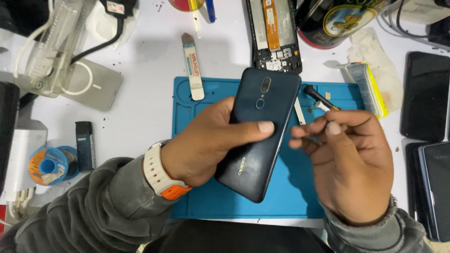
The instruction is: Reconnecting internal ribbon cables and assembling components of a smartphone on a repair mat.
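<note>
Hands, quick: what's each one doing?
Left hand: holding the dark blue glossy phone.
Right hand: fingers pinched together; what they hold cannot be told.

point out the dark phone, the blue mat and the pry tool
dark phone (262, 122), head view, middle of its back
blue mat (187, 105), head view, bare left part
pry tool (193, 70), head view, mid handle

Dark phone screens (425, 96) at right edge

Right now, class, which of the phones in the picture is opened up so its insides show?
The phone at the top middle, above the blue mat: its circuit board and orange strip show. The dark phone in the left hand is closed.
</note>
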